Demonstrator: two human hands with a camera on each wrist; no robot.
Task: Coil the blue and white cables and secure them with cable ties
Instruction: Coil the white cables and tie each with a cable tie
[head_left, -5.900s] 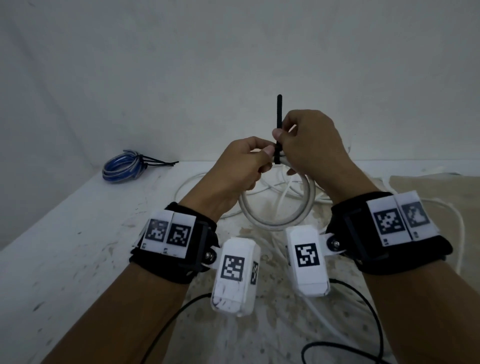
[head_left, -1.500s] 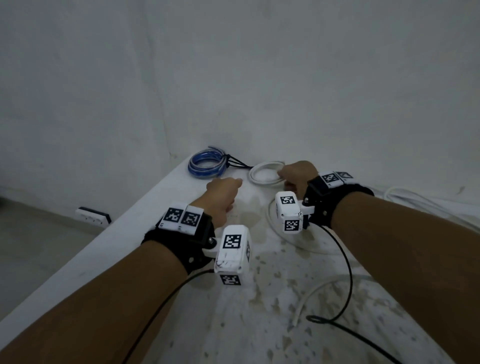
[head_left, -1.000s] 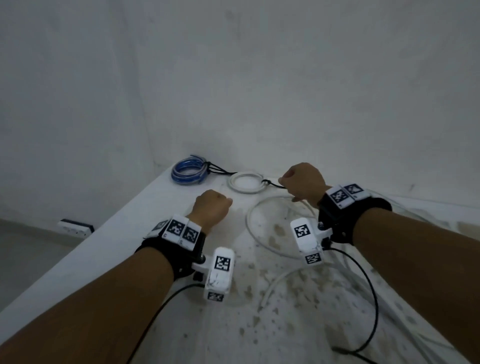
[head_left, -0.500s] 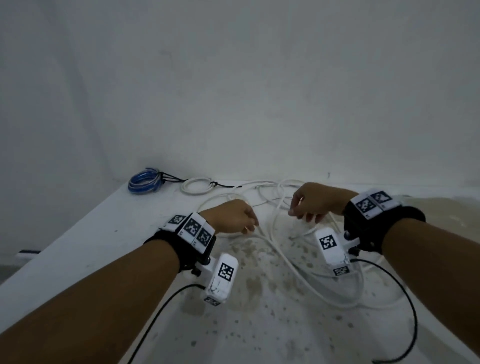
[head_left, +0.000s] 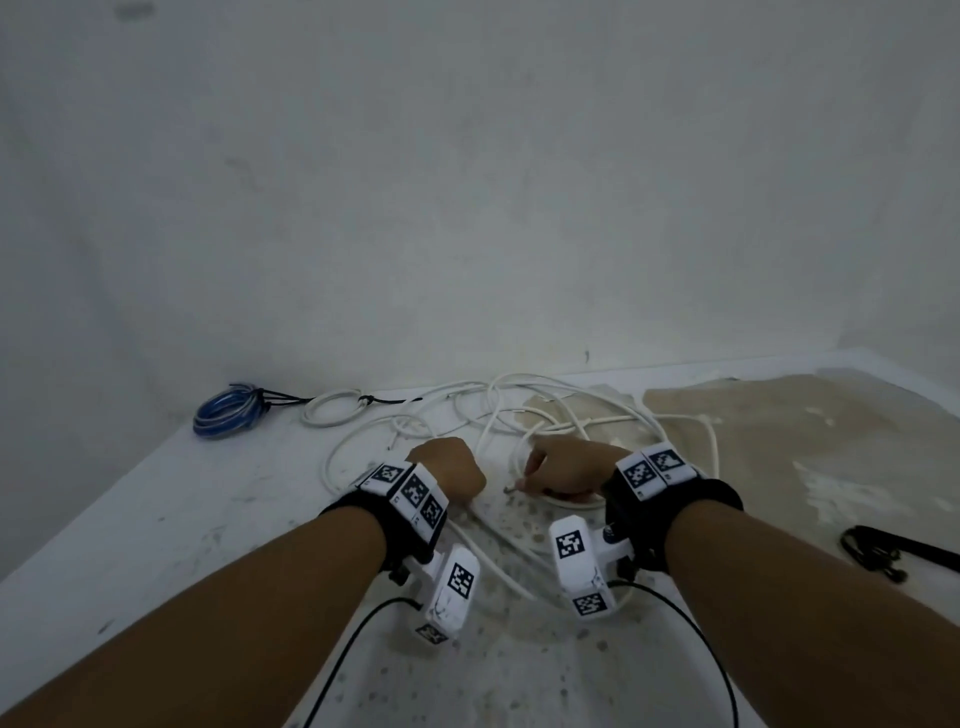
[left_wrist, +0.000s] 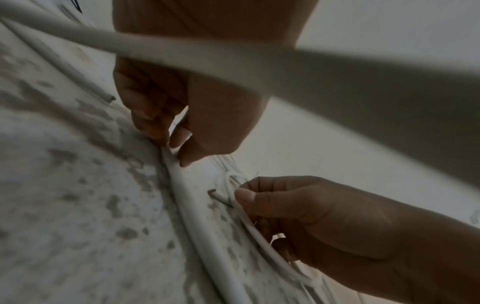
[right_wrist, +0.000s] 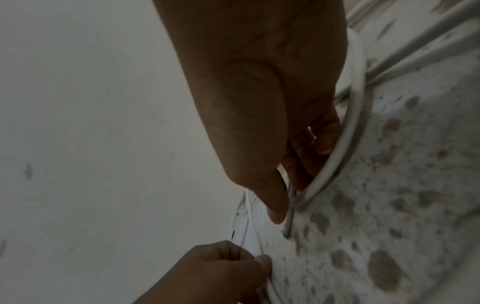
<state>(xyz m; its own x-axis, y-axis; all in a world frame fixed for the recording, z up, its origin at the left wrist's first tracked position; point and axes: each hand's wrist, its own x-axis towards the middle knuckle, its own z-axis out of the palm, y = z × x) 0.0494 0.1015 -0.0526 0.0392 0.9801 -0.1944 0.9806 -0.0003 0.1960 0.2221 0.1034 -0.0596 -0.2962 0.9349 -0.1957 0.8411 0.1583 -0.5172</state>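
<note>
A tied blue coil and a small tied white coil lie at the back left of the table. A long loose white cable sprawls in loops across the middle. My left hand pinches a strand of the white cable between thumb and fingertips, low on the table. My right hand grips the same cable near its cut end, with the thumb pressed on it and a small loop behind the fingers. The two hands are a short gap apart.
A bundle of black cable ties lies at the right of the stained white table. A wall runs close behind the cables. The table's left edge drops away. Black wrist-camera leads trail near my forearms.
The tied white coil now lies beside the blue coil. Both hands have come nearer and dropped to the table, and each has taken hold of the loose white cable.
</note>
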